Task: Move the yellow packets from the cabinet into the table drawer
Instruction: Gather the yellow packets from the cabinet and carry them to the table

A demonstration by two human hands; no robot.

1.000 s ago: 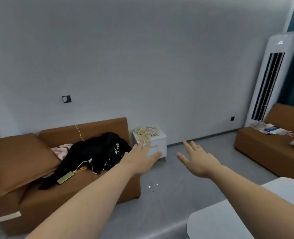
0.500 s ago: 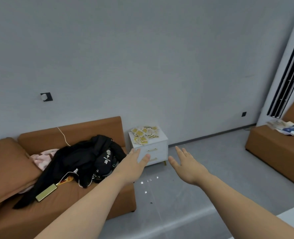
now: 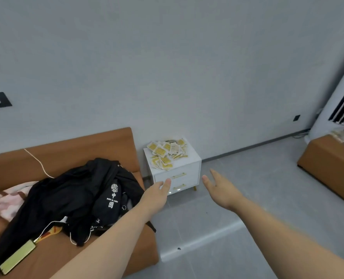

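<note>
A heap of several yellow packets (image 3: 167, 153) lies on top of a small white cabinet (image 3: 189, 171) with two gold-handled drawers, standing against the grey wall. Both drawers are shut. My left hand (image 3: 157, 195) reaches out in front of the cabinet's lower left, fingers apart and empty. My right hand (image 3: 220, 188) is stretched out to the cabinet's right, palm open, also empty. Neither hand touches the cabinet or the packets. No table drawer is in view.
A brown sofa (image 3: 62, 150) stands left of the cabinet, with black clothing (image 3: 80, 194), a white cable and a green power bank (image 3: 17, 258) on it. Another brown sofa (image 3: 332, 166) and a white standing air conditioner (image 3: 340, 105) are at the right. Grey floor lies between.
The view has moved closer to the cabinet and turned left. The grey table at the lower right has left the view. Both hands stay open and outstretched.
</note>
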